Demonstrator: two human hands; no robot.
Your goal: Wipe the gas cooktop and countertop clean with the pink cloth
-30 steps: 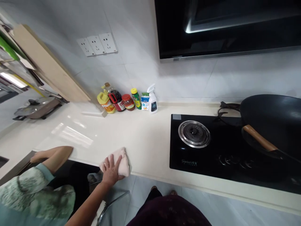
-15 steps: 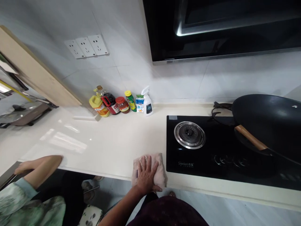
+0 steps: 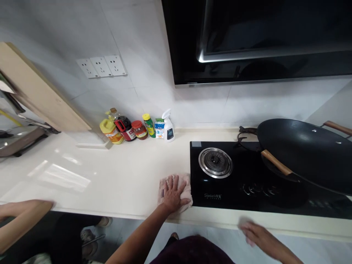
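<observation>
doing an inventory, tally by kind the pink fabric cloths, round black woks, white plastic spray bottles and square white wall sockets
Pink cloth under the left hand: 1
Black wok: 1
White spray bottle: 1
White wall sockets: 3
Total: 6

A pale pink cloth [image 3: 187, 188], lightly rumpled, lies flat near the front of a white counter [image 3: 129, 172], along a black stove's [image 3: 233, 200] left side.

Lone head-worn view, forward and down
Set within arm's reach of the countertop [image 3: 123, 165], which lies at eight o'clock; hob [image 3: 236, 176] at four, tiled wall [image 3: 145, 55] at eleven, wearer's torso [image 3: 192, 253] nearest, at six.
</observation>
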